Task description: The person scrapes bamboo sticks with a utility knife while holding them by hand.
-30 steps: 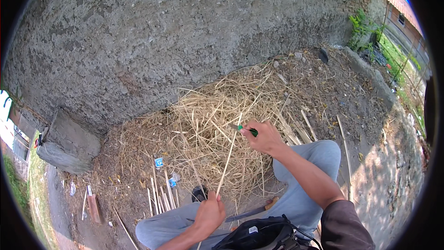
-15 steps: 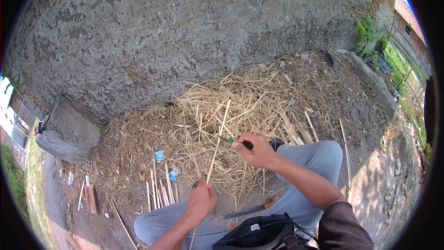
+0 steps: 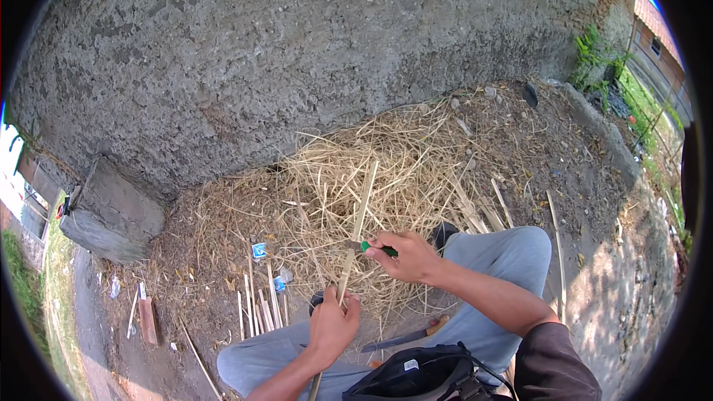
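My left hand (image 3: 333, 329) is closed round a long pale bamboo strip (image 3: 364, 206), which slants up and away from me over the pile of shavings. The strip's lower end runs back beneath my left forearm. My right hand (image 3: 405, 256) grips the green handle of a small knife (image 3: 365, 246); its short blade lies against the strip, about midway between my left hand and the far tip. A heap of thin straw-coloured shavings (image 3: 401, 156) spreads under both hands.
A large knife (image 3: 394, 341) with a wooden handle lies between my legs, by a black bag (image 3: 408, 371). Several split bamboo pieces (image 3: 260, 310) lie at the left, near blue-and-white wrappers (image 3: 258, 251). A rough wall (image 3: 297, 52) rises behind; a concrete block (image 3: 115, 212) stands left.
My right hand and the knife have moved down along the strip, toward my left hand. The strip has turned, showing a broader face, and my left hand has shifted slightly right.
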Demonstrator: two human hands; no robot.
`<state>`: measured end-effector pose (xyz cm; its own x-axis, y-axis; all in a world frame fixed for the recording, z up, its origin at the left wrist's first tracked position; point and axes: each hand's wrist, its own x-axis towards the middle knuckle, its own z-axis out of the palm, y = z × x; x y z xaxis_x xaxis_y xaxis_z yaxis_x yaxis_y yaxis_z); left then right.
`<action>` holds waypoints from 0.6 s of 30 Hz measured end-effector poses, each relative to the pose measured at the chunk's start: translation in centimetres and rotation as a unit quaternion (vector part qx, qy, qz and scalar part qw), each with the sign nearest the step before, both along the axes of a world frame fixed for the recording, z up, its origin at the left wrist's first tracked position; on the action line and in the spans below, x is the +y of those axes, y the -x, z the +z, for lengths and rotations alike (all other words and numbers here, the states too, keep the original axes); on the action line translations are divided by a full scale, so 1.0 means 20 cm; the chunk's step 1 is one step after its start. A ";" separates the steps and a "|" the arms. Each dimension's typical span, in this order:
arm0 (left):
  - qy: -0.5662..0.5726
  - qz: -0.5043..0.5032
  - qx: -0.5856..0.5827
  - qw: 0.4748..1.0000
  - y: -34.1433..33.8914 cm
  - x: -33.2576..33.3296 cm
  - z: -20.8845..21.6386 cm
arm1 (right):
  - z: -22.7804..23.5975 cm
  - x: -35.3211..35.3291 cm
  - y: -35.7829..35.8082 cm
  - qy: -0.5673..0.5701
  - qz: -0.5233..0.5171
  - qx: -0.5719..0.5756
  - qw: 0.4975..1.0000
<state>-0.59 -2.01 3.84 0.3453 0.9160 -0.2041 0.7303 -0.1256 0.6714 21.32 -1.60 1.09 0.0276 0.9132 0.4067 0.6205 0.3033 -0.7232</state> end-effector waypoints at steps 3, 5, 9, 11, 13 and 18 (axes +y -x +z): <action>0.017 0.002 -0.023 1.000 0.00 0.00 0.02 | -0.01 0.00 0.01 -0.011 0.006 0.014 1.000; 0.009 -0.005 -0.035 0.999 0.01 0.00 0.02 | -0.01 0.00 0.02 -0.020 0.007 0.015 1.000; 0.008 -0.048 -0.017 0.999 0.03 -0.02 -0.02 | 0.01 -0.01 0.04 -0.050 -0.001 -0.003 0.999; -0.007 -0.069 -0.001 0.998 0.05 -0.06 -0.04 | 0.00 0.01 0.01 -0.078 -0.008 -0.029 0.996; 0.005 -0.097 0.050 0.994 0.07 -0.13 -0.04 | -0.02 0.09 -0.13 0.012 -0.132 -0.006 0.991; 0.017 -0.109 0.068 0.992 0.08 -0.20 0.01 | -0.11 0.17 -0.51 0.076 -0.249 -0.004 0.966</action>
